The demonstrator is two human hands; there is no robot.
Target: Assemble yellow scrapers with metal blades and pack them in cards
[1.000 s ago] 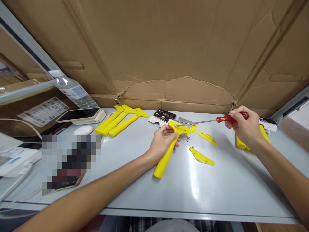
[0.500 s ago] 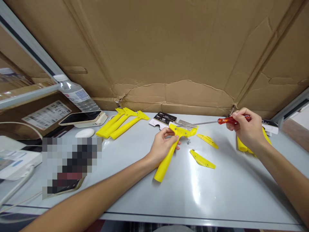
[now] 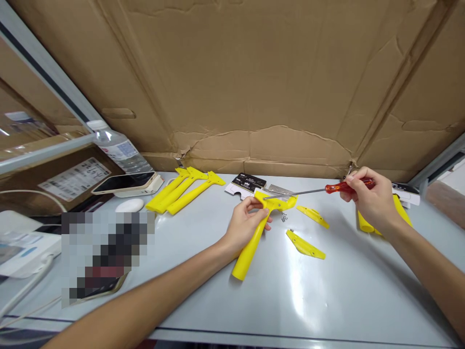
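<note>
My left hand (image 3: 249, 220) is closed round the neck of a yellow plastic scraper (image 3: 250, 249), its handle pointing toward me. In my right hand (image 3: 370, 196) is a screwdriver (image 3: 336, 187) with a red handle, its long shaft reaching left. The screwdriver's tip is at the left end of the scraper head, where a screw sits. Another screw shows in the head's middle. Small loose screws (image 3: 284, 217) lie beside the head. Two yellow cover pieces (image 3: 313, 216) rest to the right, one nearer me. Behind the head lie metal blades (image 3: 279, 190).
Several yellow scrapers (image 3: 189, 189) lie at the back left. More yellow handles (image 3: 366, 224) lie under my right wrist. A black and white card box (image 3: 247, 183) is at the back. A water bottle (image 3: 121, 151), phone (image 3: 123, 183) and white mouse (image 3: 130, 205) are at left.
The screwdriver's tip has shifted slightly left on the scraper head, and its shaft now lies a little lower. The view has tilted up slightly. Both hands keep their holds.
</note>
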